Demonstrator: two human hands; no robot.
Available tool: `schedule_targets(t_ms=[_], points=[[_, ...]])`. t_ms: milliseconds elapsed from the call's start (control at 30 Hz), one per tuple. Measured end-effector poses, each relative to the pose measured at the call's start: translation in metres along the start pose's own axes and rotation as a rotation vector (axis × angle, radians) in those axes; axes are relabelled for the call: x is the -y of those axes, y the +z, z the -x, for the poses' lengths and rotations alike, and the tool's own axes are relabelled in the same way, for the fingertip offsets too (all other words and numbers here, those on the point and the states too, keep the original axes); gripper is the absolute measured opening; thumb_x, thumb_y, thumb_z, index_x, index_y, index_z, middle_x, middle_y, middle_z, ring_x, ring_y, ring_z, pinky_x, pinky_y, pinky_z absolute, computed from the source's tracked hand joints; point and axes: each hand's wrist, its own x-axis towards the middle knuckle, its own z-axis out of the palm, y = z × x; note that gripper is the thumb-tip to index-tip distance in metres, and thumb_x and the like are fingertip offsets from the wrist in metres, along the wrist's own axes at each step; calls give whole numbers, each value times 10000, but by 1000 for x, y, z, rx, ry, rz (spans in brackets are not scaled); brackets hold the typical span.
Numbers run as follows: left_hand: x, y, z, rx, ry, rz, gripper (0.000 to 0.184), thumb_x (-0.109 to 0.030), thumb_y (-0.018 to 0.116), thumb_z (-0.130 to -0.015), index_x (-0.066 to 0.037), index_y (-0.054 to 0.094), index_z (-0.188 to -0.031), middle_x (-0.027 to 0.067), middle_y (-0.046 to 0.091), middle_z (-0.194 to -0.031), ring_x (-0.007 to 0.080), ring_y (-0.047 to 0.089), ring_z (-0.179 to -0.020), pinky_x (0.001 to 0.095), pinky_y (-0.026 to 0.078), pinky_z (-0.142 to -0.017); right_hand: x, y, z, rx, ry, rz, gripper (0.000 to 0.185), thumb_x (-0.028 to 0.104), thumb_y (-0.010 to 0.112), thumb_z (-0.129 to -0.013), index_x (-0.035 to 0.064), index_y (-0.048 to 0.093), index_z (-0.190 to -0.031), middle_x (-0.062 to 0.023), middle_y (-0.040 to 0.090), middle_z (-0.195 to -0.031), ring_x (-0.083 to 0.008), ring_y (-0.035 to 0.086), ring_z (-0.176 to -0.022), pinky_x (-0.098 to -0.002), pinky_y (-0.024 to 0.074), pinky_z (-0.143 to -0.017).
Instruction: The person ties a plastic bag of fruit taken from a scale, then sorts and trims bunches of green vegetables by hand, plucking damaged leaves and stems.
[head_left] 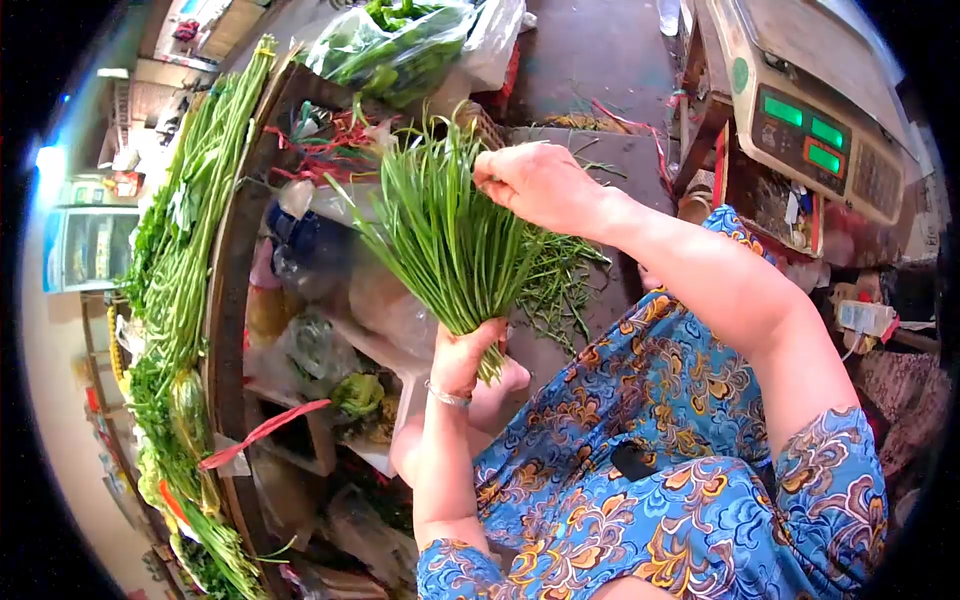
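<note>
Blue patterned clothing (pixel 640 500), the person's left hand (pixel 466 358) closed around the lower stems of a green bundle (pixel 440 235), raised near loose clippings (pixel 560 298), right hand (pixel 535 182) at its leaf tips, hold there unclear, long beans (pixel 190 265) along the counter's (pixel 224 265) edge, bagged greens (pixel 395 50) beyond.

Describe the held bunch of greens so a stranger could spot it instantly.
Beside the blue patterned clothes, find the left hand. The bunch of greens fans out from its grip, gathered at the stems, unlike the loose green scraps lying nearby.
</note>
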Motion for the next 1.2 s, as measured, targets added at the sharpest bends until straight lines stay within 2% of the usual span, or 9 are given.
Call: schedule_targets(t_ms=[100, 233, 300, 433, 767, 800, 833, 933, 1200], points=[[-4, 0, 1, -7, -13, 8, 109, -21, 665, -786, -9, 621, -885, 46, 615, -697, 133, 577, -572, 252, 470, -512, -3, -2, -1, -5, 51, -17, 136, 171, 548, -850, 67, 608, -913, -172, 652, -832, -360, 635, -801, -454, 485, -668], [0, -3, 0, -31, 1, -87, 84, -29, 674, -791, -16, 633, -863, 32, 613, -678, 127, 574, -556, 249, 467, -505, 0, -8, -6, -206, 51, -172, 99, 92, 594, -874, 16, 595, -937, -76, 603, -705, -134, 555, -628, -295, 451, -592], [1, 0, 0, -55, 6, -53, 63, -29, 680, -781, -15, 638, -826, 25, 610, -662, 121, 571, -552, 251, 462, -500, 6, -13, -8, -208, 47, -202, 91, 85, 606, -873, 19, 599, -935, -51, 580, -689, -97, 502, -613, -269, 433, -573], [5, 2, -5, -142, -22, -242, 68, -58, 693, -749, -15, 640, -746, 13, 602, -628, 102, 553, -542, 262, 436, -484, 19, -1, -4, -105, -16, -303, 156, 143, 656, -862, 24, 621, -956, -35, 555, -673, -71, 476, -618, -263, 419, -565], [11, 0, -9, -109, 126, -445, 106, -96, 660, -787, -1, 647, -831, 13, 636, -692, 76, 556, -633, 276, 451, -537, 6, 9, -9, 63, 314, -446, 221, 204, 653, -881, -10, 630, -928, 23, 535, -655, -57, 468, -622, -254, 406, -559], [10, 0, -9, -109, 127, -443, 106, -96, 660, -787, -1, 647, -831, 13, 636, -692, 76, 556, -633, 276, 451, -537, 5, 5, -9, 42, 344, -521, 262, 267, 655, -854, 7, 632, -829, -90, 593, -655, -150, 548, -620, -331, 446, -586], [10, -1, -8, -136, 140, -469, 120, -90, 656, -786, 2, 652, -863, 26, 655, -725, 86, 580, -663, 277, 468, -570, 5, -2, -11, 80, 458, -646, 256, 270, 650, -863, 19, 642, -816, -43, 584, -646, -105, 529, -591, -287, 429, -532], [4, -7, -7, -158, 162, -507, 158, -75, 647, -782, 5, 660, -917, 52, 685, -778, 111, 620, -711, 281, 493, -630, -7, -14, -14, -11, 444, -697, 151, 211, 649, -891, 64, 655, -924, 44, 553, -690, -23, 476, -561, -181, 404, -497], [13, -43, -14, -291, 220, -606, 233, -58, 665, -732, 10, 645, -954, 36, 675, -837, 119, 599, -733, 277, 485, -662, -22, -51, -8, -23, 313, -592, 148, 169, 631, -873, 30, 656, -918, 3, 615, -736, -57, 533, -573, -215, 443, -518]])
